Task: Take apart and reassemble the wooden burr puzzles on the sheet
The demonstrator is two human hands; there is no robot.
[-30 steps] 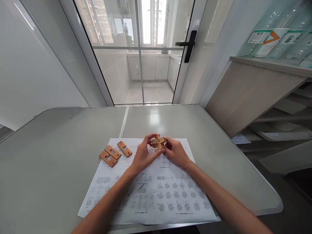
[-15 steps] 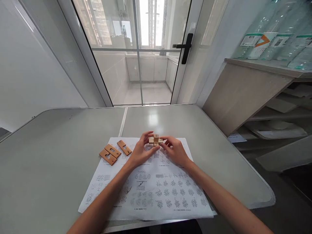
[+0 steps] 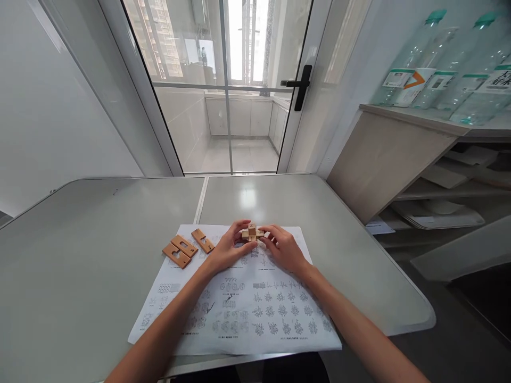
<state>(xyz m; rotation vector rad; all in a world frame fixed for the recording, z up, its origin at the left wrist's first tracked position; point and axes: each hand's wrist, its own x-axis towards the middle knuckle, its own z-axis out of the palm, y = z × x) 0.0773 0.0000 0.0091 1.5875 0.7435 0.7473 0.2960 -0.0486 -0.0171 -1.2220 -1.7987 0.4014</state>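
Observation:
Between my two hands is a small wooden burr puzzle (image 3: 252, 232) made of pale interlocking blocks with dark marks on their ends. My left hand (image 3: 229, 247) curls round its left side, thumb below and fingers behind. From the right, my right hand (image 3: 285, 247) pinches the end of the block that sticks out on that side. Under both hands lies a large white sheet (image 3: 235, 346) printed with line drawings of puzzle steps. Left of my left hand rest three flat brown wooden pieces with cut-outs: one (image 3: 203, 241) apart, and two (image 3: 184, 246) side by side.
The grey table (image 3: 99, 255) has a pale seam running across its far part. Behind it stands a glass door with a black handle (image 3: 302, 88). At right, a wooden shelf (image 3: 383, 154) carries several clear plastic bottles (image 3: 403, 80).
The view has shifted slightly, showing more of the bottles. Both hands keep hold of the wooden puzzle in nearly the same place, and the flat pieces have not moved.

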